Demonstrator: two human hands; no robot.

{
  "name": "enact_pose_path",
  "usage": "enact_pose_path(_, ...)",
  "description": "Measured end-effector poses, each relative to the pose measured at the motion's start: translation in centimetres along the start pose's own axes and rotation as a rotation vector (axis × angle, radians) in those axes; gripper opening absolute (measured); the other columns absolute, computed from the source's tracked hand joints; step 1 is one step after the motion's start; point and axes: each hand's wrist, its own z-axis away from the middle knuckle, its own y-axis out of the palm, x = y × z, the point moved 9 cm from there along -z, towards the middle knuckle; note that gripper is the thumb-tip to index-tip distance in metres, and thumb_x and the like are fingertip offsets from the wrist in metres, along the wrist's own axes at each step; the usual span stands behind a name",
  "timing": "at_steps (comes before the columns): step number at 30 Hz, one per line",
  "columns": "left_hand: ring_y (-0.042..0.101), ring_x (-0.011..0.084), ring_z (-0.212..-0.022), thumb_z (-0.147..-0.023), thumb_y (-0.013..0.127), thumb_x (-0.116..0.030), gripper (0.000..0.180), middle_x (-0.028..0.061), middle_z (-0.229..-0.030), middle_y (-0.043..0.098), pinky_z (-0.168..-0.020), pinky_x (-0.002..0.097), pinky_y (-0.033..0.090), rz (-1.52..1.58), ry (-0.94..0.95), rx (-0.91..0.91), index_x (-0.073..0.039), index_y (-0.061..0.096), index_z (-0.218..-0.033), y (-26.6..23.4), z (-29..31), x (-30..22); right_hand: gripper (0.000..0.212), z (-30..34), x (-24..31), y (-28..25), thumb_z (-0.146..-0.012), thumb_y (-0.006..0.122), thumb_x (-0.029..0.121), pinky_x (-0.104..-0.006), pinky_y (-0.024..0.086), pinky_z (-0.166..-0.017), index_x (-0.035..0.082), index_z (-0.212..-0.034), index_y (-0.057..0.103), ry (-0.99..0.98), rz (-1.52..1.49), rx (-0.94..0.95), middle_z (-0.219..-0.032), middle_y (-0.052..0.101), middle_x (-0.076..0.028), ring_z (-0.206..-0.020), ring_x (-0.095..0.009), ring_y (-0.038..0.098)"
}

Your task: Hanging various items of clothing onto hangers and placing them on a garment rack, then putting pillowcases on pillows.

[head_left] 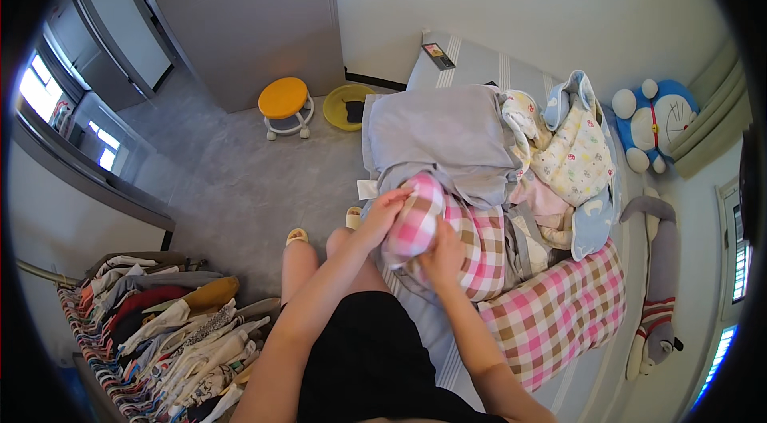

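Item in hand: a bunched end of pink, brown and white checked fabric, apparently padded (419, 219), raised between two bare hands at the near edge of a bed with a pale grey-blue striped sheet (486, 58). Clock centred on that bunch, 12 at the picture's top. Left hand (387, 211): at 9 to 10 o'clock, fingers gripping the bunch's side. Right hand (443, 255): at 5 o'clock, fingers closed on its lower edge, tips partly hidden. Adjoining: a soft, smooth grey fabric pillow (439, 131), 12 to 1 o'clock; flat matching checked cloth (482, 243), 3 to 4 o'clock, join with the bunch unclear; a plump rectangular checked pillow (555, 315), 4 o'clock. Step in hand, as judged: two-handed gathering or shaping of the padded end. Next move, as judged: calls for both grips kept firm, and the grey fabric kept from catching.
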Motion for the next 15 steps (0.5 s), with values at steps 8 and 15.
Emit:
enact_pose_path(8,0.058,0.0387,-0.093,-0.07,0.069,-0.041,0.061,0.0223,-0.099,0.06,-0.084,0.0442,0.045,-1.137,0.122,-0.333,0.003,0.052,-0.109,-4.4,-0.3,1.9,0.047,-2.4,-6.9,-7.0,-0.06,0.062,-0.002,-0.0368,0.046,-0.077,0.004,-0.107,0.058,0.092,-0.295,-0.51,-0.095,0.061,-0.015,-0.087,-0.032,0.058)
enact_pose_path(15,0.062,0.027,-0.079,-0.084,0.06,-0.046,0.052,0.0132,-0.085,0.065,-0.07,0.0389,0.048,-0.62,-0.117,0.137,0.003,0.061,-0.101,2.2,3.9,5.1,0.044,-4.5,-6.5,-11.4,-0.059,0.055,-0.01,-0.0357,0.045,-0.075,-0.002,-0.103,0.057,-0.071,-0.673,-0.864,-0.092,0.058,-0.014,-0.078,-0.029,0.056)
